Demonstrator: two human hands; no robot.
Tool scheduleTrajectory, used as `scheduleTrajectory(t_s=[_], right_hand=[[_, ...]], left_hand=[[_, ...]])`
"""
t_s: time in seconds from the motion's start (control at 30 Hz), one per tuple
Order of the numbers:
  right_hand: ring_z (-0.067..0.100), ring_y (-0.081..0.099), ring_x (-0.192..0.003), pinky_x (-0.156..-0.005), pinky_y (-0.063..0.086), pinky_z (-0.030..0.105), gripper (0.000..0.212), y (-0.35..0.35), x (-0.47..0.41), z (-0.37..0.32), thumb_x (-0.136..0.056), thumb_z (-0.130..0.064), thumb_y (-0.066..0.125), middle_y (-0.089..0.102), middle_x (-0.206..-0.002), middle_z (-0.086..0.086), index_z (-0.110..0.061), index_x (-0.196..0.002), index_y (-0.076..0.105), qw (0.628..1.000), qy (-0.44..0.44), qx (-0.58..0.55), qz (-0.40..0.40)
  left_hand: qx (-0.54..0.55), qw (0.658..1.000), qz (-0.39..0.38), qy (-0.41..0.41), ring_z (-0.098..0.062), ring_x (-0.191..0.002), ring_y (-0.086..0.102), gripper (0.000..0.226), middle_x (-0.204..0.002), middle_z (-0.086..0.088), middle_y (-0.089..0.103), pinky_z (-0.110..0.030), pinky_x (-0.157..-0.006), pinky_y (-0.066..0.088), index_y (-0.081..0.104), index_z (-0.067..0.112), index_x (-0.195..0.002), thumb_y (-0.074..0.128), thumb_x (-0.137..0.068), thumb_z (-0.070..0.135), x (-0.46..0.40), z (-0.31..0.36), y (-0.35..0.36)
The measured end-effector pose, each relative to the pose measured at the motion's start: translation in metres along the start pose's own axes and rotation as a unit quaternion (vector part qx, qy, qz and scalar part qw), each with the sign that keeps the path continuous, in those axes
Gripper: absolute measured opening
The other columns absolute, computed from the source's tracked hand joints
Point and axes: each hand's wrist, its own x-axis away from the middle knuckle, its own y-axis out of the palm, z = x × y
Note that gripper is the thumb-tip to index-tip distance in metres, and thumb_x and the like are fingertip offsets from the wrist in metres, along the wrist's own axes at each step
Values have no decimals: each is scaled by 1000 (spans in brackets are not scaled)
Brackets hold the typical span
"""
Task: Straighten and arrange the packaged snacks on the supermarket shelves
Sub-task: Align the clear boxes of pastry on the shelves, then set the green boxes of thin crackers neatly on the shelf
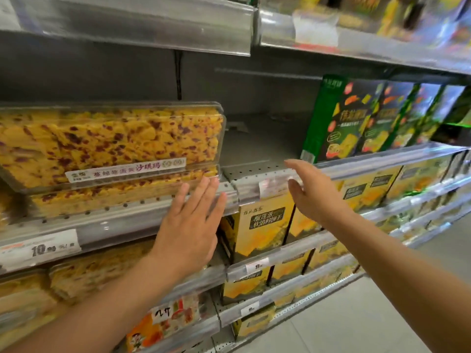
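Observation:
A clear plastic tray of yellow snack with red bits (109, 141) leans tilted on top of a second such tray (122, 192) on the left shelf. My left hand (190, 225) is flat with straight fingers, its fingertips at the lower tray's right front corner and the shelf rail. My right hand (311, 189) is held out with spread fingers in front of the bare gap in the shelf, holding nothing. Several green and black snack boxes (356, 123) stand in a row to the right of that gap.
Yellow boxes (260, 225) fill the shelf below the right hand, with more rows beneath. A price tag (43, 248) sits on the left rail. More clear trays (84, 276) lie on the lower left shelf. The upper shelf (356, 29) holds blurred packets. Grey floor shows at lower right.

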Motion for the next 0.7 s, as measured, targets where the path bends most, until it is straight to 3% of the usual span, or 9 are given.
scheduleTrajectory(t_s=[0.07, 0.13, 0.23, 0.37, 0.47, 0.57, 0.63, 0.7], right_hand=[[15, 34, -139, -105, 23, 23, 44, 9, -13, 17, -101, -24, 44, 42, -149, -3, -23, -144, 40, 999, -42, -4, -12], [15, 34, -138, -109, 21, 24, 42, 18, -17, 32, -101, -28, 43, 46, -146, -1, -19, -142, 45, 996, -88, -21, -22], [16, 43, -128, -106, 25, 25, 40, 24, -21, 46, -99, -30, 47, 55, -136, 1, -14, -136, 52, 988, -151, -38, 3], [16, 50, -121, -104, 32, 28, 42, 21, -26, 54, -96, -33, 50, 60, -130, 0, -15, -133, 55, 977, -212, 14, 21], [13, 45, -128, -109, 29, 31, 47, 13, -29, 60, -98, -40, 42, 54, -138, -5, -20, -140, 48, 971, -235, 32, -28], [8, 38, -133, -110, 22, 23, 48, -3, -35, 63, -99, -42, 40, 46, -146, -9, -24, -144, 43, 962, -266, -8, -64], [5, 38, -132, -108, 24, 16, 44, -29, -46, 60, -98, -36, 47, 48, -144, -8, -23, -140, 49, 957, -277, -74, -48], [3, 44, -125, -105, 33, 14, 36, -69, -62, 54, -95, -30, 51, 57, -132, -8, -20, -129, 59, 945, -302, -122, 26]], left_hand=[[8, 999, 23, -28, -41, -139, 33, 73, -147, -25, 39, -59, -113, 18, 50, 5, -137, 73, -71, 26, -7, 14, 5], [0, 996, 48, -74, -43, -136, 35, 70, -141, -27, 45, -59, -112, 19, 47, 4, -137, 66, -74, 27, -14, 28, 7], [-7, 987, 54, -152, -43, -133, 34, 70, -135, -28, 46, -58, -112, 20, 42, 2, -138, 62, -76, 26, -24, 48, 6], [-8, 973, 29, -229, -45, -132, 38, 76, -133, -28, 48, -63, -108, 28, 48, 1, -137, 77, -70, 22, -35, 71, -7], [7, 975, 42, -218, -42, -134, 39, 73, -137, -23, 48, -62, -107, 31, 50, 3, -136, 78, -72, 20, -51, 84, -27], [13, 977, 133, -163, -37, -138, 34, 63, -143, -19, 43, -57, -110, 28, 48, 8, -138, 67, -79, 22, -81, 83, -65], [10, 969, 218, -117, -35, -138, 33, 58, -142, -17, 42, -52, -111, 27, 46, 9, -136, 59, -82, 27, -107, 73, -105], [-11, 953, 290, -87, -35, -134, 37, 53, -138, -17, 45, -47, -108, 27, 49, 9, -132, 55, -83, 28, -133, 59, -148]])
